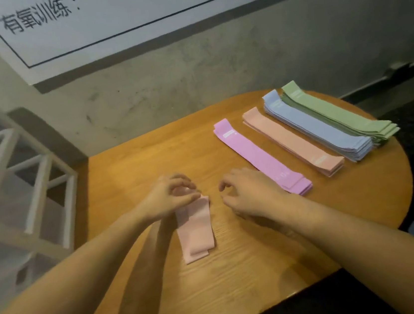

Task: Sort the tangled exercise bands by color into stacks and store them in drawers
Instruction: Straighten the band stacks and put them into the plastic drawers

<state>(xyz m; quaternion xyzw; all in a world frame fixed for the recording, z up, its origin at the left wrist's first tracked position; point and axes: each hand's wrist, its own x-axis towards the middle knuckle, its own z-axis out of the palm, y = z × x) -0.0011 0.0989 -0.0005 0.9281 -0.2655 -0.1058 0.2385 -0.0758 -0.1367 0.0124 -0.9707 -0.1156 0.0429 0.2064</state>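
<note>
Your left hand pinches the far end of the pale pink band lying on the surface, likely to straighten it, while your right hand hovers loosely curled and empty, near the sorted stacks.
</note>
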